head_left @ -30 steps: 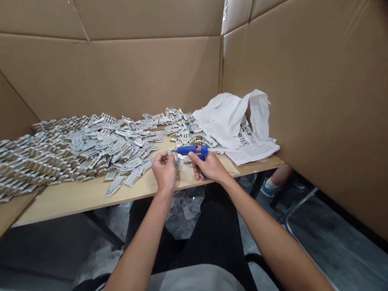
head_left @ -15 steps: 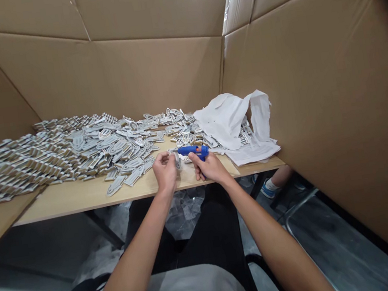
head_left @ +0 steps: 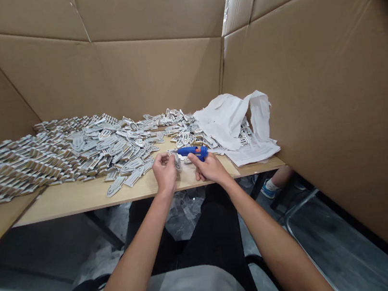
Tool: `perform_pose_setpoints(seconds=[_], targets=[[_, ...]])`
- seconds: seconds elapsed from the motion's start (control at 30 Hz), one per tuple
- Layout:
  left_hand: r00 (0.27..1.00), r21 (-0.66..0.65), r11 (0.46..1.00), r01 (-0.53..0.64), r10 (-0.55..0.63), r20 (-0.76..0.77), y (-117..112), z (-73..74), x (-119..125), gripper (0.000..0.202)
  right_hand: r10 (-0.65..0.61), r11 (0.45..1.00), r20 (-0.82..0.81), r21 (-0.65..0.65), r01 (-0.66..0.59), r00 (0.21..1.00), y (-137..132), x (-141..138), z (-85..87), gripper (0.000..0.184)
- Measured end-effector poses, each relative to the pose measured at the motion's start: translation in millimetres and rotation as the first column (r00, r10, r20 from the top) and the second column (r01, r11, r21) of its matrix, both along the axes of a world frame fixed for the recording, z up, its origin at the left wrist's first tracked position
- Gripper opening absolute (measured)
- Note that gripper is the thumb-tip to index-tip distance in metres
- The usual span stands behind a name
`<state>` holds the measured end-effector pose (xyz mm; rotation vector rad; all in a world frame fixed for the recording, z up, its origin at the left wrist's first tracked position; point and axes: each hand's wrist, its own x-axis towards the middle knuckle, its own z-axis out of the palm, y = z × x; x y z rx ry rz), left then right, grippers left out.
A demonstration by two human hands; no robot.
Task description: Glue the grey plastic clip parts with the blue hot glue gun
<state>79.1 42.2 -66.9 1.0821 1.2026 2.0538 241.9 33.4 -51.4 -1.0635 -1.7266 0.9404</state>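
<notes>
My right hand (head_left: 209,166) is closed round the handle of a blue glue gun (head_left: 193,152), whose nozzle points left. In my left hand (head_left: 164,170) the fingers pinch a small grey flat piece (head_left: 177,161), mostly hidden behind the fingers. The glue gun's tip is right at this piece; whether it touches, I cannot tell. Both hands are over the front of the wooden table (head_left: 88,198). Left of my left hand lies a loose heap of similar grey pieces (head_left: 114,145) with rounded ends.
Stacked rows of grey pieces (head_left: 18,164) cover the table's left side. White crumpled paper (head_left: 224,116) lies over more pieces at the right. Cardboard walls (head_left: 164,72) enclose the back and sides. Below right are another person's shoe (head_left: 268,189) and a metal-framed stool (head_left: 298,207).
The glue gun has shifted very slightly to the left in my right hand's grip. Both hands stay almost in the same place.
</notes>
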Motion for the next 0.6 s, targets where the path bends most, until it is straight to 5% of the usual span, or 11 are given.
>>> perform_pose_setpoints(seconds=[0.47, 0.6], targets=[[0.999, 0.018, 0.999, 0.028, -0.027, -0.016, -5, 2.7, 0, 0.016, -0.018, 0.995, 0.142, 0.102, 0.004, 0.990, -8, -1, 8.5, 0.054], [0.998, 0.006, 0.999, 0.052, -0.052, -0.030, -8, 3.2, 3, 0.015, -0.136, 0.976, 0.092, 0.184, 0.117, 0.986, -11, -4, 8.6, 0.050]])
